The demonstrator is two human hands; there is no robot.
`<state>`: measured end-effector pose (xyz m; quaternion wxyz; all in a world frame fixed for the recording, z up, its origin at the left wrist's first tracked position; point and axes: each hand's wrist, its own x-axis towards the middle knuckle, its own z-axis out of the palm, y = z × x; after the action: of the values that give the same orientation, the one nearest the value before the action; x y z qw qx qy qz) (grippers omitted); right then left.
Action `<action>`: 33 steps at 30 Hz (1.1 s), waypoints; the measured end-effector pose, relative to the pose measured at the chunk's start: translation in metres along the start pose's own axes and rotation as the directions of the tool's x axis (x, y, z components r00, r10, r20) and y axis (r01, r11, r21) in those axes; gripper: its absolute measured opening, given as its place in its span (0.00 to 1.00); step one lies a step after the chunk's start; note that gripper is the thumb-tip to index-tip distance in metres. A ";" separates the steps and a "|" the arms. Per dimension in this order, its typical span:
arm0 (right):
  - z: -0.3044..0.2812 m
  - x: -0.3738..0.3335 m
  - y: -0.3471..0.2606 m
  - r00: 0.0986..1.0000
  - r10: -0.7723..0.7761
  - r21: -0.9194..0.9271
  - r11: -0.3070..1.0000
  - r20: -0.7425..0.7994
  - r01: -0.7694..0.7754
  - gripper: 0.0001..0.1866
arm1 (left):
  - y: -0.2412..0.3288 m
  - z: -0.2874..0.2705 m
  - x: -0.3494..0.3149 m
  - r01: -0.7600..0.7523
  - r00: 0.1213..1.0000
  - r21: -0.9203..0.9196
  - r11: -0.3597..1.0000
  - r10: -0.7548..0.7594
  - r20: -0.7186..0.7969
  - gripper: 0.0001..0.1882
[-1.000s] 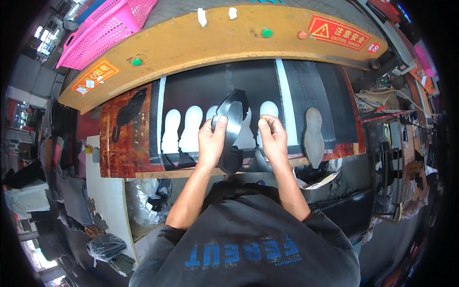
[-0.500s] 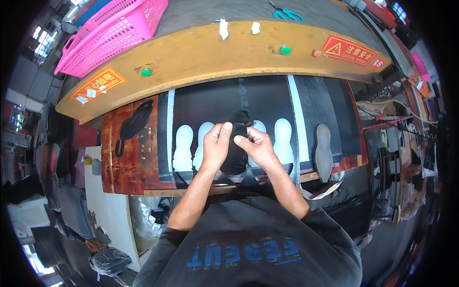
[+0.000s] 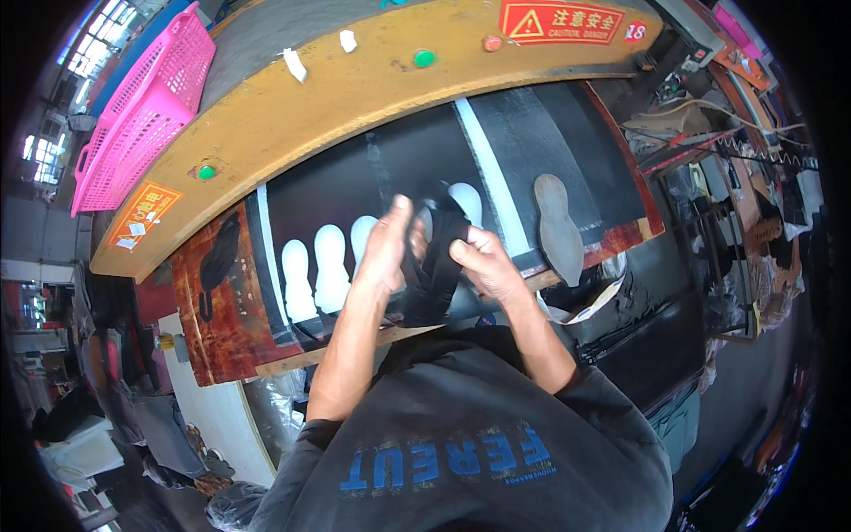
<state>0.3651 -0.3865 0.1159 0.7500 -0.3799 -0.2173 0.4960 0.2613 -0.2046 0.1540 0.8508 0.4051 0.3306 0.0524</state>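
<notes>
Pink basket behind yellow beam; beam bears green buttons, red warning label.

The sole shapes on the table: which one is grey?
The rightmost sole shape, right of the right hand; the white sole shapes all lie left of it.

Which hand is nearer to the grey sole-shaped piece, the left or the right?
The right hand: it is to the left of the grey sole-shaped piece. The left hand is farther left.
</notes>
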 end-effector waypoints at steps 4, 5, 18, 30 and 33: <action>-0.010 -0.037 -0.020 0.993 -0.121 -0.256 0.959 0.008 0.119 0.22 | 0.009 0.017 0.000 -0.212 0.970 -0.162 0.964 0.186 -0.158 0.28; -0.011 -0.040 -0.025 0.985 -0.173 -0.281 0.944 0.019 0.171 0.19 | 0.006 0.023 -0.002 -0.255 0.960 -0.085 0.963 0.243 -0.137 0.28; -0.042 -0.155 -0.032 0.780 -0.599 -0.523 0.730 -0.179 0.440 0.12 | -0.010 0.060 0.049 -0.215 0.974 -0.469 0.857 0.222 -0.042 0.22; -0.079 -0.247 -0.043 0.635 -0.508 -0.099 0.820 -0.582 0.564 0.20 | 0.014 0.087 0.064 -0.256 0.889 -0.484 0.837 0.400 0.223 0.23; -0.083 -0.259 -0.041 0.604 -0.463 -0.033 0.810 -0.649 0.585 0.18 | 0.014 0.099 0.065 -0.304 0.903 -0.424 0.853 0.400 0.156 0.23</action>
<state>0.3395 -0.6605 0.1103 0.9214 -0.3714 -0.0094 0.1144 0.3738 -0.2374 0.1753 0.9231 0.2851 0.1286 0.2240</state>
